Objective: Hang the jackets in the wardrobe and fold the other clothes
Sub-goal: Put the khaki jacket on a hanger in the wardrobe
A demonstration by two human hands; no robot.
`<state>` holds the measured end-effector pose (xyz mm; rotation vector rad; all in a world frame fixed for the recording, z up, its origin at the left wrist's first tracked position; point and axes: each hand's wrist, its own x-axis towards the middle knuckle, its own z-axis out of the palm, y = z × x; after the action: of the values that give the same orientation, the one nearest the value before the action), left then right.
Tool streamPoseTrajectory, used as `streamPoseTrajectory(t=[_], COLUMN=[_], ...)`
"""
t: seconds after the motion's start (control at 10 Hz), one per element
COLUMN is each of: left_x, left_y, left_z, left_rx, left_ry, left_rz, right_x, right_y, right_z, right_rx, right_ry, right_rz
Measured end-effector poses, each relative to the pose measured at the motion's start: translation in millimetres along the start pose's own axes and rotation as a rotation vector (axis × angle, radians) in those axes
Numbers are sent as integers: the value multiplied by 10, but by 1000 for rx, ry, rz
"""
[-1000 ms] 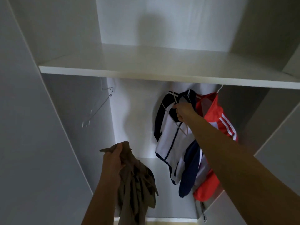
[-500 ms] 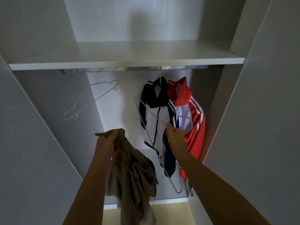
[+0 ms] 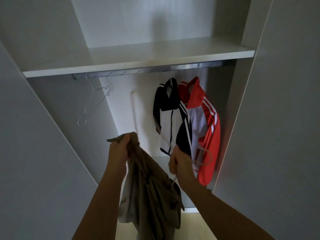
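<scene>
My left hand (image 3: 119, 149) grips the top of a beige jacket (image 3: 152, 193) that hangs down in front of the open wardrobe. My right hand (image 3: 180, 161) holds a pale wire hanger (image 3: 205, 157), its hook sticking out to the right over the red jacket. Two jackets hang from the rail (image 3: 155, 69): a navy and white one (image 3: 173, 118) and a red and white one (image 3: 206, 129) to its right.
A white shelf (image 3: 138, 58) runs above the rail. Bare wire hangers (image 3: 97, 101) hang at the rail's left end. The wardrobe's side panels (image 3: 277, 118) close in left and right. Pale wooden floor (image 3: 190, 226) shows below.
My right hand took the pale hanger off the rail beside the navy jacket and brought it down toward the beige jacket. The view has tilted, showing the rail.
</scene>
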<state>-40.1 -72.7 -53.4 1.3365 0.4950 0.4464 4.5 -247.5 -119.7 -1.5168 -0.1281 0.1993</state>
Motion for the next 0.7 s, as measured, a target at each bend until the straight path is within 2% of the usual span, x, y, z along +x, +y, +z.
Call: streamPoseTrajectory(t=[0.1,0.2,0.3,0.4,0.5,0.6,0.7], left_x=[82,149,194,192,131,38,-164], left_y=[66,2,-158,-188,-90,-21,50], left_z=[-217,-554,-634,-591,-565,-471,-258], left_rx=[-132,-232,-134,-92,55,233,366], left_ry=[132,232,226,237,205,114,-111], left_rz=[31,-42,-106,-66,66,225,390], right_x=[-150,-259,156,69,-277,-283,-71], right_y=[379,429,180,157,341,326,204], right_z=[-156,-505,-630,-672,-711,-674,-348], right_rx=[-343,-347,-761,-544,-660,-779,-862], right_ry=[-168,-246,-949,-877,-194,-339,-318], right_rz=[109,263,663,628,226,167,93])
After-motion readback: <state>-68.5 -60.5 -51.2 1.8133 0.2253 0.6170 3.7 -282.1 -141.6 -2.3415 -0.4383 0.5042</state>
